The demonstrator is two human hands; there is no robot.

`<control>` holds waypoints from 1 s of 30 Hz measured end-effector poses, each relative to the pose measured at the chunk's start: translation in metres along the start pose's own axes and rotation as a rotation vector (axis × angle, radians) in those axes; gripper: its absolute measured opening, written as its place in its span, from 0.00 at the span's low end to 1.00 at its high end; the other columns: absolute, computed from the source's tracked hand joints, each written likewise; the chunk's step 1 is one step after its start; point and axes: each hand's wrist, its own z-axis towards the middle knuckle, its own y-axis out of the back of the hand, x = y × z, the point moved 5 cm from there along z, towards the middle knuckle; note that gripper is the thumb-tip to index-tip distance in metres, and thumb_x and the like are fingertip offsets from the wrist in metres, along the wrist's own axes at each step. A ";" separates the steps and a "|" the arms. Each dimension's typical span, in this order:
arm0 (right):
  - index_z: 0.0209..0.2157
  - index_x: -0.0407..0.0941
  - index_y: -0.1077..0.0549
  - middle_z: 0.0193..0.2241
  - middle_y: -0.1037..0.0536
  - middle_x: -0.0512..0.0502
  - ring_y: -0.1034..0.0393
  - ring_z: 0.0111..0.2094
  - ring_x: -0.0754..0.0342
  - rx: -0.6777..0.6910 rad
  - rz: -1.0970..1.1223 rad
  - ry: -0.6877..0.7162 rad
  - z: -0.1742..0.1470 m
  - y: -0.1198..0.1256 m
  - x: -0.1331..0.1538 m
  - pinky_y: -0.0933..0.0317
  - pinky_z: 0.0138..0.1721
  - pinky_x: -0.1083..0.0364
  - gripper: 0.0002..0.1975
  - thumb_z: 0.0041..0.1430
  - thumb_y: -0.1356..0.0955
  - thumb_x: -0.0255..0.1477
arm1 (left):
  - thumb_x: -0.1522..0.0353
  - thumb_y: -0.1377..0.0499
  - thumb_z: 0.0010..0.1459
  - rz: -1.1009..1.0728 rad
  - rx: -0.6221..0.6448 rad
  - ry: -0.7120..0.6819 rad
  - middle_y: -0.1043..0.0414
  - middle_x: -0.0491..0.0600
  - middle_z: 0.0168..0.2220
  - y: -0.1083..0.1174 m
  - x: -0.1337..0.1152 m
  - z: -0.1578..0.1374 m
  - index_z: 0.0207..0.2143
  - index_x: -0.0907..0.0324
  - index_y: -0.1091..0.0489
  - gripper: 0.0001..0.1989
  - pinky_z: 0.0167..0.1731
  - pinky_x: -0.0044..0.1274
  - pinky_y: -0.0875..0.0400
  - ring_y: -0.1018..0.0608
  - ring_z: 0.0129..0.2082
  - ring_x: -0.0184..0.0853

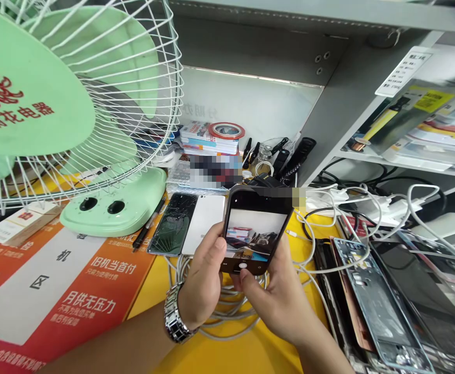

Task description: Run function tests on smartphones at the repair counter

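Note:
A black smartphone (pixel 256 228) is held upright in both hands, its screen facing me. On that screen a camera view of the stacked boxes and wall shows, with a white round button near the bottom. My left hand (pixel 208 270), below a silver metal wristwatch (pixel 176 314), is closed around the phone's left edge. My right hand (pixel 272 291) wraps the lower right edge, its thumb at the round button. Behind the phone lie a cracked dark phone (pixel 174 223) and a white phone (pixel 204 221), side by side. A coil of white cable (pixel 227 317) lies under my hands.
A green fan (pixel 112 208) with a white wire cage looms at the left. An orange printed mat (pixel 91 280) covers the left tabletop. Phone frames (pixel 379 301) and screens pile up at the right, beside tangled white cables (pixel 340 200). A grey shelf (pixel 344 104) stands behind.

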 end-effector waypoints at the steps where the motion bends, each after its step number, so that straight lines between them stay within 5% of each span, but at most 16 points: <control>1: 0.57 0.49 0.43 0.50 0.30 0.42 0.32 0.52 0.45 0.005 0.005 -0.001 0.000 0.000 0.000 0.36 0.54 0.42 0.31 0.54 0.34 0.17 | 0.58 0.50 0.66 0.005 -0.003 0.001 0.26 0.54 0.54 0.000 0.000 0.000 0.60 0.57 0.35 0.23 0.54 0.34 0.34 0.27 0.55 0.45; 20: 0.57 0.53 0.42 0.50 0.30 0.45 0.32 0.51 0.46 -0.022 -0.052 0.002 0.001 0.001 -0.004 0.35 0.52 0.44 0.30 0.55 0.34 0.18 | 0.58 0.50 0.66 0.017 0.018 -0.006 0.27 0.54 0.55 -0.002 -0.005 0.000 0.59 0.56 0.34 0.23 0.55 0.35 0.33 0.28 0.56 0.45; 30: 0.58 0.52 0.42 0.47 0.30 0.47 0.31 0.45 0.51 -0.025 -0.071 0.041 0.002 0.002 0.002 0.32 0.48 0.51 0.32 0.54 0.34 0.17 | 0.55 0.52 0.66 -0.025 0.021 0.085 0.22 0.54 0.44 -0.001 0.005 -0.002 0.61 0.55 0.37 0.26 0.37 0.33 0.25 0.20 0.39 0.44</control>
